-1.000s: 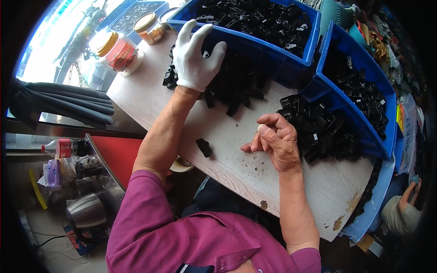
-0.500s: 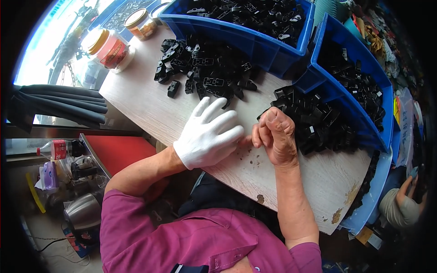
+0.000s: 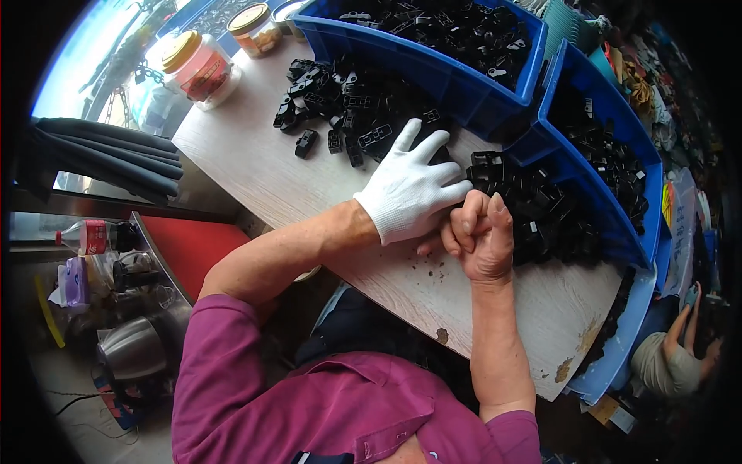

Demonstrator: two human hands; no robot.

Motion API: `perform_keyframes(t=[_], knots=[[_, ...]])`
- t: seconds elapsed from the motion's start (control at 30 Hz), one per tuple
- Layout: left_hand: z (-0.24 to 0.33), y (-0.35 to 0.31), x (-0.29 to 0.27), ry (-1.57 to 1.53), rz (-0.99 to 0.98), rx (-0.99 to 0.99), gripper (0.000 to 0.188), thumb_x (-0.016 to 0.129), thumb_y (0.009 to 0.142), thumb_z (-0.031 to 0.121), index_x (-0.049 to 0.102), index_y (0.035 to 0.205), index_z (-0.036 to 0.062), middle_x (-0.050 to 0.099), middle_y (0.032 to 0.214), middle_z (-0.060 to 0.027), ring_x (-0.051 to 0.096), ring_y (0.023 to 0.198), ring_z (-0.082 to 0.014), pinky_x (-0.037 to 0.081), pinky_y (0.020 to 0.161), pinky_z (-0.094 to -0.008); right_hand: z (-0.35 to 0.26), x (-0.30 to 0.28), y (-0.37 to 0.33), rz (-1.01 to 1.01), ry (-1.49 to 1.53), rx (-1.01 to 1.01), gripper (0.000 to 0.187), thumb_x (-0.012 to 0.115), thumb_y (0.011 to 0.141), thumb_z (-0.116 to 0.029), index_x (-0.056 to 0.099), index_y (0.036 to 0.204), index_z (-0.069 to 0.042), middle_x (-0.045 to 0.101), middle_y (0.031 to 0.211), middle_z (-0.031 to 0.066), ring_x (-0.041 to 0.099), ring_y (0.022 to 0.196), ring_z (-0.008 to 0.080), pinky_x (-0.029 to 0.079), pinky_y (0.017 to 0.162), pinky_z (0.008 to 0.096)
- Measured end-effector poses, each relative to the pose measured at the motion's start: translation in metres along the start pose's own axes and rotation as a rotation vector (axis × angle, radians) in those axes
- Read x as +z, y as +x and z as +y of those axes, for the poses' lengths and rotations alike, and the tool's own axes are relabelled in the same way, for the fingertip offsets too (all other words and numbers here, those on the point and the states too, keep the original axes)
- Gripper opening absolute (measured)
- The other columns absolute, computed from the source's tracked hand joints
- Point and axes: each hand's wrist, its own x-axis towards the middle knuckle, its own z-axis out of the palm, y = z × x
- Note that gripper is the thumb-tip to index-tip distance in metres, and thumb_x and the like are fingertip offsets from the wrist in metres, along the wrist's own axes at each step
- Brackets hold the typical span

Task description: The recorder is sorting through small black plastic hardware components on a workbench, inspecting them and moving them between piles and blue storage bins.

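My left hand (image 3: 413, 185) wears a white knit glove, its fingers spread, just in front of a pile of small black plastic parts (image 3: 379, 108). No part shows in its grasp. Bare and close beside it, my right hand (image 3: 485, 236) has its fingers curled and its thumb upright. One fingertip reaches left below the glove's edge. Whatever the curled fingers may hold is hidden. The glove's nearest fingertip seems to meet the right hand; whether they touch I cannot tell. A second pile of black plastic parts (image 3: 553, 216) lies right behind my right hand.
Two blue bins, one at the back (image 3: 433, 62) and one at the right (image 3: 591, 166), hold more black parts. Lidded jars (image 3: 202, 73) stand at the table's far left. The pale tabletop (image 3: 255, 166) has chipped patches. At lower left is a kettle (image 3: 133, 349).
My gloved left hand has shifted right and away from me, nearer the right-hand pile. My right hand stays curled, its thumb now more upright. The whole view has turned slightly.
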Motion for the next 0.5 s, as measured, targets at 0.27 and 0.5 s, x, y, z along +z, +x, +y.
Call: perform_keyframes(t=[0.27,0.5], knots=[[0.005,-0.011,-0.009,0.081,-0.079,-0.140,0.024,0.073,0.076,0.024,0.071,0.098,0.0165,0.067,0.105,-0.0022,0.056,0.125,-0.0372,0.030,0.109,-0.0723,0.003,-0.007,0.000,-0.022,0.004,0.016,0.060,0.045,0.101,-0.068,0.049,0.079,-0.012,0.034,0.052,0.0024,0.039,0.047,0.0179,0.060,0.059,0.0564],[-0.006,-0.031,-0.032,0.063,-0.064,-0.259,0.040,0.078,0.069,0.017,0.074,0.109,0.0164,0.060,0.134,-0.0103,0.048,0.132,-0.0432,0.031,0.111,-0.0665,0.002,-0.001,0.001,-0.023,0.020,-0.010,0.057,0.052,0.100,-0.064,0.053,0.087,-0.009,0.033,0.053,0.0017,0.041,0.049,0.0179,0.061,0.065,0.0589]])
